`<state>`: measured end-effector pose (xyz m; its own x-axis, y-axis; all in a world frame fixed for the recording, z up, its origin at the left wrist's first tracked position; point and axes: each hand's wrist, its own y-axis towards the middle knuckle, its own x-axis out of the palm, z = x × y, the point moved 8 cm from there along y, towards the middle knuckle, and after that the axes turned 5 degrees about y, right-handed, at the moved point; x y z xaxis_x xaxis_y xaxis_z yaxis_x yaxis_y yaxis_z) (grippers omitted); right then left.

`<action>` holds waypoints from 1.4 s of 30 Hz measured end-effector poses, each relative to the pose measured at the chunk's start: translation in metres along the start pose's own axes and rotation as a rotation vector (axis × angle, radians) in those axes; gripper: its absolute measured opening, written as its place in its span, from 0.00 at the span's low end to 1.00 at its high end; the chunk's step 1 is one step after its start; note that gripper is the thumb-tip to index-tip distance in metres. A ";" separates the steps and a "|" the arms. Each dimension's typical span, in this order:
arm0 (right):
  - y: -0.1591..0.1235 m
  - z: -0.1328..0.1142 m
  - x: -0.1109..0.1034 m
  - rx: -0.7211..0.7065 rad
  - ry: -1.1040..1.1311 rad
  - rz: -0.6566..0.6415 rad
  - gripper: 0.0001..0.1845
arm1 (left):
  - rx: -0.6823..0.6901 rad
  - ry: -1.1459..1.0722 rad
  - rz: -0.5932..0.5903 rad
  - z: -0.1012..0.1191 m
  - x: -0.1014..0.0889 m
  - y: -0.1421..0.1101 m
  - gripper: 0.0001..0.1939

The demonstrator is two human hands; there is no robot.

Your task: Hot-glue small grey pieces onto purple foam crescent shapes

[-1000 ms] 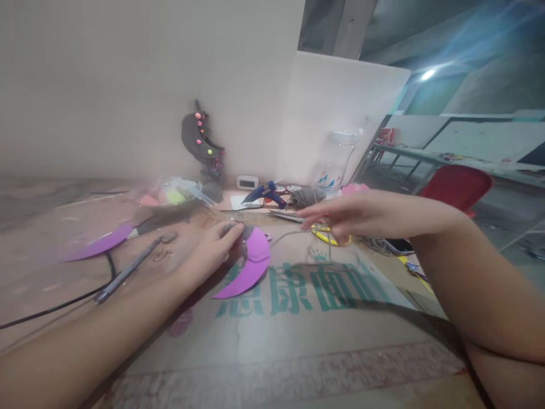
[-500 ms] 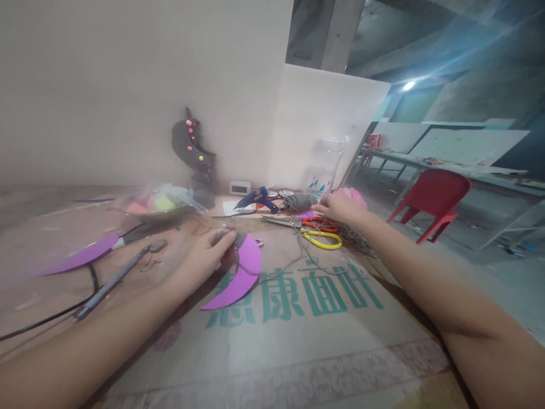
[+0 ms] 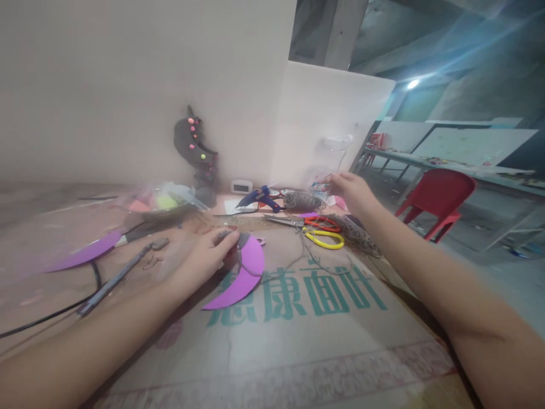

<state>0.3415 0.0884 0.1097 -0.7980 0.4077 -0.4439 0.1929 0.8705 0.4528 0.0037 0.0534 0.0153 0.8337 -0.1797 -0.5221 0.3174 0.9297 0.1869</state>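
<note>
My left hand (image 3: 219, 245) is closed on a purple paper crescent (image 3: 250, 272), gripping it near its upper end, where grey yarn is wound round it. A loose strand of the grey yarn (image 3: 285, 268) trails from the crescent to the right over the cardboard. My right hand (image 3: 349, 190) is raised at the back right, its fingertips pinched together; whether a strand is between them is too blurred to tell. Below it lies a tangle of grey yarn (image 3: 357, 234). Scissors (image 3: 324, 238) with red and yellow handles lie between the hands, strands crossing them.
A blue glue gun (image 3: 260, 197) and a yarn skein (image 3: 303, 200) lie at the back. On the left are a bowl (image 3: 159, 211) of colored pieces, another purple crescent (image 3: 91, 253) and a grey stick (image 3: 114, 281). A dark decorated crescent (image 3: 187, 142) stands against the wall.
My right hand has risen and shifted slightly right, away from the yarn, uncovering more of the skein. My left hand keeps its hold on the crescent.
</note>
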 end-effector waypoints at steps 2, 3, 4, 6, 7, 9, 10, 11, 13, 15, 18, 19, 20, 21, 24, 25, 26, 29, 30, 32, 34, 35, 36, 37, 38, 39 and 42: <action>-0.005 -0.029 -0.010 -0.091 0.241 0.013 0.18 | -0.012 -0.034 -0.015 0.000 0.002 -0.001 0.19; -0.009 -0.045 -0.014 -0.148 0.293 0.010 0.17 | -0.022 -0.052 -0.016 -0.001 0.003 -0.001 0.19; -0.016 -0.062 -0.015 -0.205 0.311 -0.013 0.16 | -0.031 -0.068 -0.017 -0.001 0.003 -0.002 0.19; -0.031 -0.091 -0.020 -0.300 0.331 0.007 0.14 | -0.032 -0.084 -0.013 -0.001 0.003 -0.003 0.19; -0.038 -0.104 -0.023 -0.343 0.348 0.033 0.13 | -0.020 -0.078 -0.011 0.000 0.002 -0.003 0.19; -0.053 -0.124 -0.030 -0.425 0.350 0.097 0.11 | 0.017 -0.059 -0.009 0.003 0.001 -0.004 0.20; -0.059 -0.131 -0.034 -0.475 0.360 0.138 0.10 | 0.035 -0.044 -0.007 0.004 0.000 -0.004 0.20; -0.064 -0.137 -0.038 -0.524 0.367 0.175 0.10 | 0.051 -0.027 0.002 0.005 -0.001 -0.004 0.20; -0.066 -0.139 -0.042 -0.565 0.312 0.211 0.11 | 0.062 -0.008 0.010 0.006 -0.002 -0.003 0.20; -0.055 -0.128 -0.034 -0.451 0.060 0.120 0.14 | 0.036 -0.034 0.005 0.004 0.000 -0.002 0.20; -0.033 -0.088 -0.015 -0.182 -0.432 -0.139 0.21 | -0.024 -0.118 -0.023 0.001 0.004 -0.002 0.18; -0.029 -0.076 -0.012 -0.139 -0.522 -0.192 0.22 | -0.031 -0.131 -0.021 0.002 0.004 -0.002 0.18; -0.025 -0.066 -0.010 -0.108 -0.558 -0.220 0.23 | -0.033 -0.132 -0.013 0.003 0.004 -0.003 0.17; -0.022 -0.058 -0.008 -0.088 -0.554 -0.225 0.24 | -0.028 -0.122 -0.005 0.005 0.003 -0.003 0.17; -0.018 -0.040 0.009 -0.059 -0.443 -0.230 0.24 | -0.018 -0.089 0.024 0.009 0.000 -0.003 0.16; -0.019 -0.037 0.020 -0.068 -0.410 -0.245 0.23 | -0.015 -0.091 0.025 0.009 0.000 -0.003 0.16; -0.020 -0.035 0.033 -0.082 -0.392 -0.275 0.22 | -0.015 -0.098 0.022 0.009 0.000 -0.003 0.15; -0.019 -0.027 0.080 -0.089 -0.355 -0.395 0.23 | -0.023 -0.111 0.016 0.008 0.001 -0.003 0.15; -0.017 -0.025 0.096 -0.085 -0.340 -0.433 0.25 | -0.024 -0.107 0.022 0.007 0.000 -0.003 0.15; -0.010 -0.018 0.125 -0.060 -0.327 -0.502 0.26 | -0.025 -0.094 0.037 0.008 -0.001 -0.003 0.15; 0.000 -0.011 0.147 -0.056 -0.322 -0.517 0.27 | -0.036 -0.093 0.039 0.008 -0.001 -0.003 0.15; 0.005 -0.008 0.156 -0.056 -0.322 -0.517 0.27 | -0.045 -0.097 0.030 0.008 -0.001 -0.003 0.15; 0.010 -0.005 0.163 -0.055 -0.323 -0.515 0.27 | -0.054 -0.103 0.020 0.007 0.000 -0.003 0.15; 0.014 -0.001 0.168 -0.051 -0.326 -0.508 0.27 | -0.066 -0.109 0.012 0.006 0.001 -0.003 0.15; 0.017 0.002 0.171 -0.044 -0.332 -0.496 0.26 | -0.075 -0.116 0.005 0.006 0.001 -0.003 0.15; 0.020 0.005 0.173 -0.036 -0.338 -0.479 0.25 | -0.081 -0.123 0.003 0.005 0.002 -0.003 0.15; 0.022 0.009 0.169 -0.016 -0.338 -0.425 0.22 | -0.082 -0.143 0.007 0.004 0.002 -0.002 0.15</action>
<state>0.2158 0.1793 0.0381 -0.5754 0.0885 -0.8130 -0.1176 0.9749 0.1893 0.0066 0.0498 0.0167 0.8935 -0.2116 -0.3960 0.2783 0.9532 0.1185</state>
